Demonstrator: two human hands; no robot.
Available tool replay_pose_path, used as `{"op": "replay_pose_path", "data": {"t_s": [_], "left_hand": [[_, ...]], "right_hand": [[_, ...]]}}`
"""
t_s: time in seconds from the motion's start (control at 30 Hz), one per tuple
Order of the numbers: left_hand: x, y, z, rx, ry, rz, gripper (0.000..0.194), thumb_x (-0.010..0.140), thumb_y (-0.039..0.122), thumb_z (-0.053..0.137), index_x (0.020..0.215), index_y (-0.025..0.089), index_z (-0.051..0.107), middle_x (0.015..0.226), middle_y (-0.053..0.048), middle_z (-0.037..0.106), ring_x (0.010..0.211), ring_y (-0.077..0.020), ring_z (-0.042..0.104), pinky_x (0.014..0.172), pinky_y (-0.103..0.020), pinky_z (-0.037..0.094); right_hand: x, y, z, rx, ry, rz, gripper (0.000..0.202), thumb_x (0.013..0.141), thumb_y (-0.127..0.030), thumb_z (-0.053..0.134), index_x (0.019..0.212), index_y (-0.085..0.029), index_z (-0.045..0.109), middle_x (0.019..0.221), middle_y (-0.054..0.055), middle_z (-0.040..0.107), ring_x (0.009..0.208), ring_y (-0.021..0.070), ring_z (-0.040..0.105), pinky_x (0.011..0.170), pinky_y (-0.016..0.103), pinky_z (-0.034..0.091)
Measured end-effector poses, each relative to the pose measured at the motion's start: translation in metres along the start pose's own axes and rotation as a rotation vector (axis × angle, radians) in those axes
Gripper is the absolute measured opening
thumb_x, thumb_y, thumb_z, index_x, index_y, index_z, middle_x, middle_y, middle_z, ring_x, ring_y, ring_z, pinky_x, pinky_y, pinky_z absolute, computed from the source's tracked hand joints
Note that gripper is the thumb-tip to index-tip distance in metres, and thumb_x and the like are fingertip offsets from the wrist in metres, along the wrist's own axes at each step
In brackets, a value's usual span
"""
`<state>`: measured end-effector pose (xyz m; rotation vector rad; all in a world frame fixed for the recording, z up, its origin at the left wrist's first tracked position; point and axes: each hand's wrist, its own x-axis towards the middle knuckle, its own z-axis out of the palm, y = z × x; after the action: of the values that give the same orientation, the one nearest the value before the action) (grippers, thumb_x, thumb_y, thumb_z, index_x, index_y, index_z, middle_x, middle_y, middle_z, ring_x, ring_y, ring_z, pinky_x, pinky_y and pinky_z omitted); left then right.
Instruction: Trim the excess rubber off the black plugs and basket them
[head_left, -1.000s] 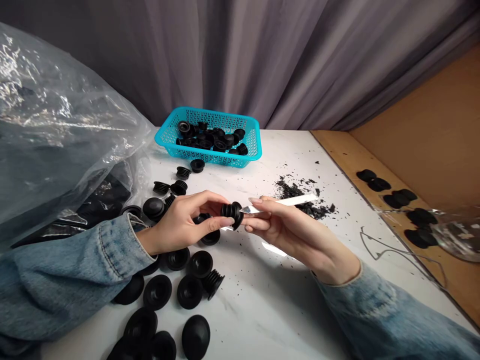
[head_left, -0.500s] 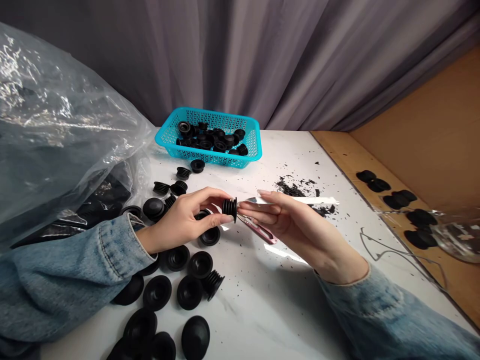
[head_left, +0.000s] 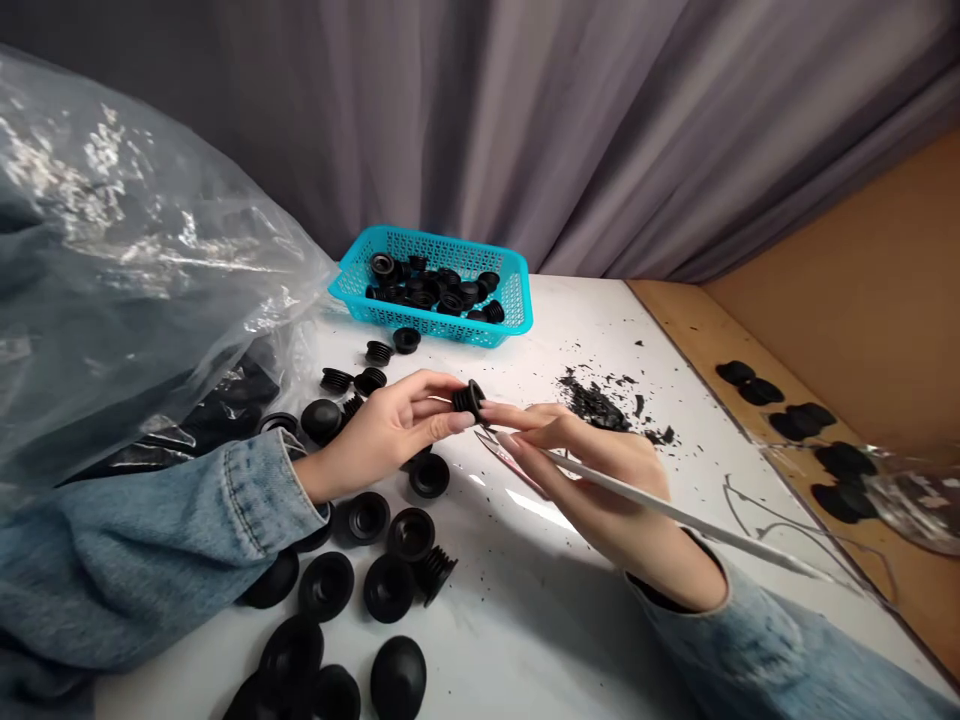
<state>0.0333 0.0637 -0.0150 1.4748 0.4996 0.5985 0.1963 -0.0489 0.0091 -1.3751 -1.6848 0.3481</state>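
My left hand (head_left: 397, 425) pinches a small black ribbed rubber plug (head_left: 466, 400) between thumb and fingers, its flange turned to the right. A slim white-handled craft knife (head_left: 645, 490) is gripped in my right hand (head_left: 592, 460), its long handle pointing back over the wrist. The knife's tip is close to the lower edge of the plug; whether it touches I cannot tell. My right fingertips are at the plug's flange. Beneath the hands lies a pair of pink-handled snips (head_left: 517, 472), partly hidden. Several loose plugs (head_left: 326, 585) lie around and below my left forearm.
A blue perforated basket (head_left: 360, 308) with many plugs stands at the back. Black shavings (head_left: 600, 400) are scattered right of centre. A large clear plastic bag (head_left: 150, 230) fills the left. Plugs in pairs (head_left: 799, 420) and a thin cord (head_left: 757, 515) lie at the right edge.
My right hand has turned, so the craft knife now slants down to the right instead of lying level. The plug has tilted in my left fingers, and the view has shifted slightly.
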Motion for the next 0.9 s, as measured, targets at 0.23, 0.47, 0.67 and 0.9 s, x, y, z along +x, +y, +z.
{"op": "replay_pose_path", "data": {"t_s": [0.23,0.47,0.67,0.9], "left_hand": [[-0.01,-0.005,0.0,0.535,0.132,0.289,0.018,0.082,0.031,0.06,0.079,0.014,0.058,0.068,-0.003,0.063,0.061,-0.0118,0.059,0.055,-0.024,0.047],[-0.03,-0.016,0.002,1.084,-0.13,1.415,0.041,0.074,0.009,0.056,0.038,0.017,0.041,0.036,0.004,0.034,0.031,-0.0088,0.033,0.03,-0.025,0.022],[-0.032,-0.024,0.005,1.097,-0.103,1.505,0.04,0.07,0.008,0.056,0.035,0.017,0.039,0.034,0.005,0.03,0.029,-0.0092,0.034,0.028,-0.023,0.023],[-0.031,-0.018,0.002,1.067,0.17,1.34,0.043,0.073,0.03,0.053,0.035,0.019,0.036,0.033,0.004,0.031,0.03,-0.0096,0.031,0.031,-0.026,0.02]], "right_hand": [[0.051,0.019,-0.005,-0.319,0.29,-0.063,0.018,0.084,-0.022,0.058,0.067,-0.021,0.055,0.091,0.006,0.074,0.067,0.0176,0.07,0.05,0.027,0.049],[0.104,0.022,0.018,-0.087,-0.027,0.091,0.025,0.08,-0.03,0.061,0.059,-0.021,0.051,0.085,0.009,0.072,0.096,0.0264,0.066,0.066,0.032,0.048],[0.07,-0.008,0.078,0.319,-0.453,0.419,0.031,0.075,-0.034,0.066,0.053,-0.021,0.048,0.068,0.004,0.066,0.083,0.0224,0.065,0.061,0.028,0.043],[0.063,0.0,0.084,0.297,-0.305,0.459,0.034,0.076,-0.041,0.065,0.055,-0.02,0.048,0.056,-0.004,0.048,0.057,0.0131,0.047,0.057,0.027,0.034]]}}
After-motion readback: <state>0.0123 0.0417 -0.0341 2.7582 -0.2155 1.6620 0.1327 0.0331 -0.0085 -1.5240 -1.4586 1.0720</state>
